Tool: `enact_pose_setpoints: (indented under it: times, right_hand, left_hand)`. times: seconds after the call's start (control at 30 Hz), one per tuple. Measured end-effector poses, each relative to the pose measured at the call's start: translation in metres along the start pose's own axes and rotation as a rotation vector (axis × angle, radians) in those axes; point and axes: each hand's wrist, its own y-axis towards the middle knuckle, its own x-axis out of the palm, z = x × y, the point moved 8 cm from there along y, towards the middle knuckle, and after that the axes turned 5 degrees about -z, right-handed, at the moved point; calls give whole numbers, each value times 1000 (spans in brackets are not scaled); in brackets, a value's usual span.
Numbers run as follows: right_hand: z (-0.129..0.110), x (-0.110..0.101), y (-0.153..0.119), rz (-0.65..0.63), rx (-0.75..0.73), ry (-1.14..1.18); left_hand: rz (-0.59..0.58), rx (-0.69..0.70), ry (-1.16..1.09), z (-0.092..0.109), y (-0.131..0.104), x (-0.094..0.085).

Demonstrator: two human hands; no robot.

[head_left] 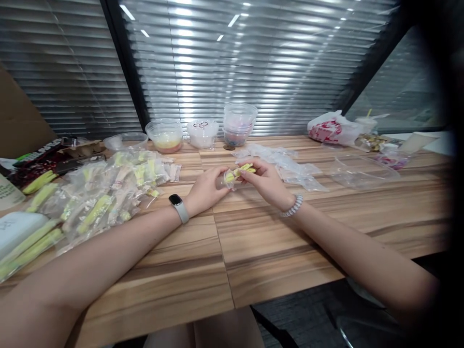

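Note:
My left hand (206, 191), with a watch on its wrist, grips a small clear plastic bag (228, 178) just above the table. My right hand (271, 187) pinches a narrow yellow bundle (248, 168) between thumb and fingers. One end of the bundle lies at or inside the bag's mouth; which of the two I cannot tell. To the left spreads a pile of filled clear bags (94, 212) with yellow and beige pieces inside. Flat clear bags (282, 162) lie just beyond my right hand.
Round clear tubs (165, 135) and a stack of tubs (239, 121) line the back edge by the blinds. A red-and-white plastic bag (333, 128) and a clear lid (364, 171) are at the right. A white box (21, 232) sits at the left.

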Motion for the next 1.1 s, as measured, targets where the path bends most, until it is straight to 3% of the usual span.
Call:
enact_pose_setpoints:
  times: [0.17,0.47,0.83,1.1]
  right_hand:
    - [1,5,-2,-31,-45,-81]
    - [0,-8,-7,151,-76,-153]
    - [-4,13,-15,87,-86,-340]
    - [-3,12,-14,51,-80,-192]
  left_hand:
    - [-11,28,3,3,-1,1]
    - [27,5,110,-1,-2,2]
    - [-27,79,199,8,-6,8]
    - [40,43,200,8,-6,4]
